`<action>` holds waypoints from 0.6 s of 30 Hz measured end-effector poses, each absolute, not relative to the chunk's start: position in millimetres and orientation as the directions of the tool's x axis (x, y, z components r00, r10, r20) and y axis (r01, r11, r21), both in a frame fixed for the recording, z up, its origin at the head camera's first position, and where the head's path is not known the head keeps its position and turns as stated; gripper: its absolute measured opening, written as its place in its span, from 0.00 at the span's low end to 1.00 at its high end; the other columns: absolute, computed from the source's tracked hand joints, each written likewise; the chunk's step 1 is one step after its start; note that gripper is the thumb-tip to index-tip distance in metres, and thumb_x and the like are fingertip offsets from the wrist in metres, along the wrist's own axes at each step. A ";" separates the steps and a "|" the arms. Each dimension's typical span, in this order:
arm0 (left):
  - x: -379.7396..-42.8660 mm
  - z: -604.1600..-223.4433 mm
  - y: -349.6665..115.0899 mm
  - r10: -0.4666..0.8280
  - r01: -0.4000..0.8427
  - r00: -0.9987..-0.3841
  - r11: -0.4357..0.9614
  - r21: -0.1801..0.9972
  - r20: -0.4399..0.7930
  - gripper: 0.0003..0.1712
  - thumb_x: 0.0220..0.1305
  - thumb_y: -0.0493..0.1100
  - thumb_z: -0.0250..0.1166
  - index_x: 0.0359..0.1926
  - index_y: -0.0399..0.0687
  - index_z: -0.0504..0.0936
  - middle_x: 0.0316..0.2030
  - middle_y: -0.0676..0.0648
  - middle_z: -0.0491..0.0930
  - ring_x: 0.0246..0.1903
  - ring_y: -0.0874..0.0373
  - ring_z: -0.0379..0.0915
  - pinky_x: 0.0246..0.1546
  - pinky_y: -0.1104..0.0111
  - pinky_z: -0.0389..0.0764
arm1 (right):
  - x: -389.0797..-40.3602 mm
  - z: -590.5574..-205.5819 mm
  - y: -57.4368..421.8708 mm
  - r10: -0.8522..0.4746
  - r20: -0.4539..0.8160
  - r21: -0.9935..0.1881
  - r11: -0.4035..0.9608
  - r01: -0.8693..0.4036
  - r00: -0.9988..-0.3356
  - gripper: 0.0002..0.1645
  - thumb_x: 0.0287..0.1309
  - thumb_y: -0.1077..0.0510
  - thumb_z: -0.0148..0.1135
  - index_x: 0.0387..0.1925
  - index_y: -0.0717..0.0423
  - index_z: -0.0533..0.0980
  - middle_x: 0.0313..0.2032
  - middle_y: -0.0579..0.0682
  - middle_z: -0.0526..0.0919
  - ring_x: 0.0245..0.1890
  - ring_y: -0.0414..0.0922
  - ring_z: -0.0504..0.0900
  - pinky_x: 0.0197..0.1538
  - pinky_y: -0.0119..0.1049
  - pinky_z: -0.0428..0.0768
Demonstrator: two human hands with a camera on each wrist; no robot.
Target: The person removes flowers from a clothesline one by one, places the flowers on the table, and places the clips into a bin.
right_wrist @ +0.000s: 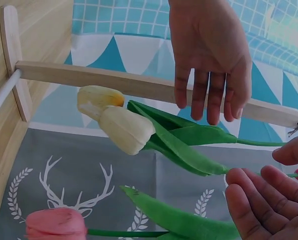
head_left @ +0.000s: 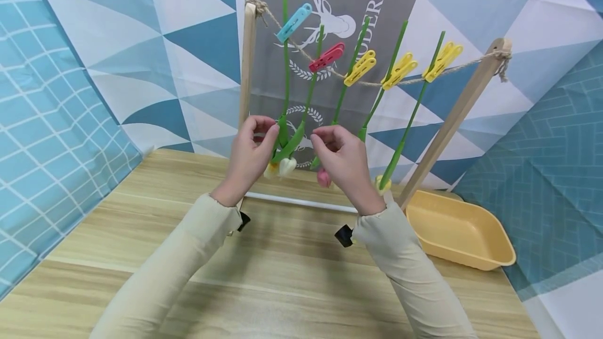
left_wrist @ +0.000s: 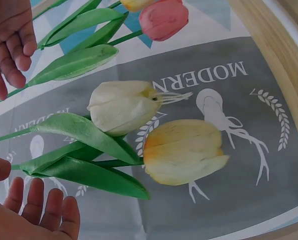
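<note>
Artificial tulips hang heads-down from a twine line, each stem under a plastic clothespin. A blue clothespin (head_left: 293, 22) bears the yellow-orange tulip (left_wrist: 184, 152); a red clothespin (head_left: 327, 57) bears the white tulip (left_wrist: 121, 107). Beside the leaves of these two is my left hand (head_left: 252, 148), its fingers loosely bent around no object. My right hand (head_left: 343, 158), also holding nothing, is to the right of the white tulip with its fingers relaxed. It overlaps the hanging pink tulip (head_left: 323, 178) in the head view. Farther right, yellow clothespins (head_left: 400, 71) grip several more stems.
Two wooden posts (head_left: 459, 114) carry the twine, and a white bar (head_left: 301, 202) joins them low down. An orange-yellow plastic basin (head_left: 464, 229) stands at the right on the wood-grain table (head_left: 282, 286). Patterned cloth (head_left: 188, 41) covers the wall behind.
</note>
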State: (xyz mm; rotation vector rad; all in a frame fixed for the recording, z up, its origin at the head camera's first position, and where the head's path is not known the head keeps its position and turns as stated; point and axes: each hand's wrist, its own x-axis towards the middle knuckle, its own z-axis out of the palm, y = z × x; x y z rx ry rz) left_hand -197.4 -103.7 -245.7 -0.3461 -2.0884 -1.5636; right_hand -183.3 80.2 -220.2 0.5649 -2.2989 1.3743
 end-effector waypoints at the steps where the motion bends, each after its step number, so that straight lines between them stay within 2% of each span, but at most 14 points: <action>1: -198.6 -244.3 -103.2 -0.094 0.488 -0.839 0.306 0.817 0.536 0.16 0.67 0.46 0.55 0.48 0.39 0.72 0.43 0.43 0.75 0.44 0.55 0.71 0.48 0.63 0.72 | -183.7 -219.0 79.5 -0.137 0.532 -0.726 0.434 -0.534 -0.835 0.12 0.60 0.53 0.59 0.42 0.56 0.79 0.30 0.49 0.82 0.27 0.41 0.77 0.34 0.34 0.76; 9: -207.1 -229.4 -98.0 -0.082 0.522 -0.823 0.282 0.805 0.562 0.17 0.67 0.44 0.55 0.51 0.36 0.70 0.45 0.42 0.74 0.45 0.54 0.71 0.49 0.63 0.74 | -186.0 -207.8 73.1 -0.153 0.560 -0.703 0.432 -0.565 -0.814 0.11 0.60 0.54 0.60 0.41 0.56 0.79 0.30 0.50 0.82 0.27 0.41 0.77 0.33 0.32 0.76; 18: -215.3 -214.5 -90.7 -0.051 0.511 -0.831 0.326 0.796 0.554 0.20 0.67 0.48 0.54 0.54 0.41 0.67 0.46 0.44 0.74 0.47 0.55 0.72 0.50 0.64 0.74 | -187.3 -191.2 65.5 -0.158 0.586 -0.696 0.403 -0.594 -0.795 0.11 0.60 0.54 0.59 0.40 0.57 0.79 0.28 0.51 0.82 0.26 0.40 0.77 0.30 0.30 0.74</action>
